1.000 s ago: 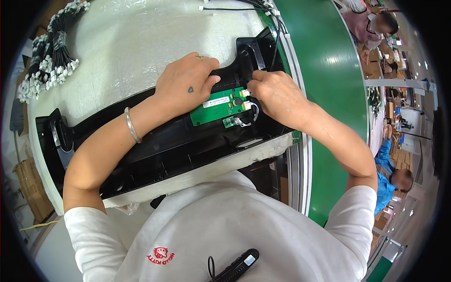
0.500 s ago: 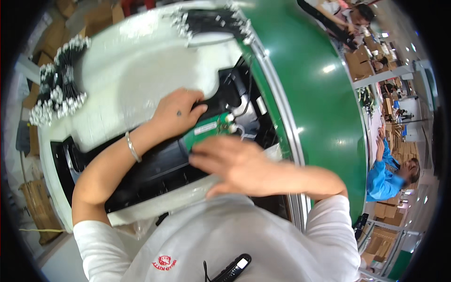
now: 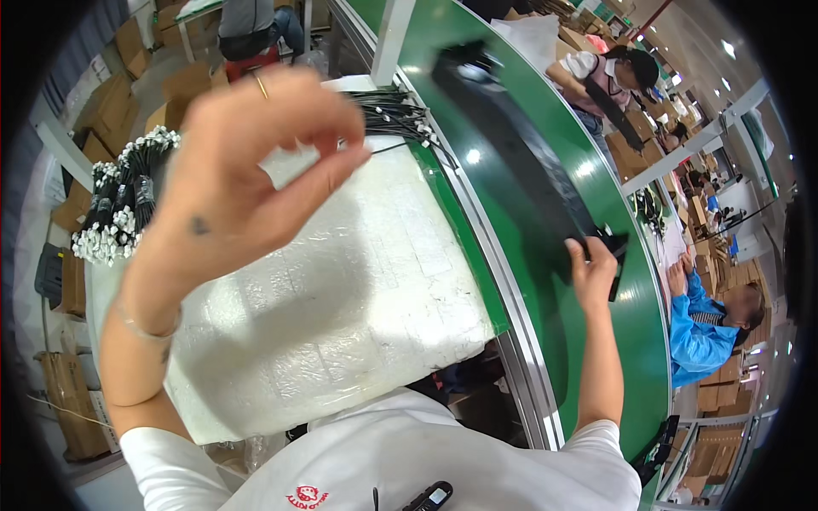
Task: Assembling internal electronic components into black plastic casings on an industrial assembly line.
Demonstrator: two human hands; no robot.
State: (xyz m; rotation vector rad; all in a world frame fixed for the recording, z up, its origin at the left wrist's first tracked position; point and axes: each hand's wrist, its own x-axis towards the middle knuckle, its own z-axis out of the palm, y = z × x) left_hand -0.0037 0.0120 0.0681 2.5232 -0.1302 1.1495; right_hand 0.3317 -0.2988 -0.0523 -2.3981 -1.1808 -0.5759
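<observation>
My right hand grips the near end of a long black plastic housing, which lies slantwise over the green belt and is blurred by motion. Raised over the white wrapped pad, my left hand has its fingers curled and the thumb and fingertips pinched together. A thin black cable runs from those fingertips toward a bundle of black cables with white connectors at the pad's far edge. Motion blur and the curled fingers partly hide the grip.
More bundled cables with white connectors lie at the pad's left edge. A metal rail separates pad and belt. Across the belt, one person holds a dark long part; another in a blue jacket sits at the right. Cardboard boxes stand around.
The black housing with its green circuit board has gone from the pad to the belt, now in my right hand. My left hand has left it and risen toward the far cables.
</observation>
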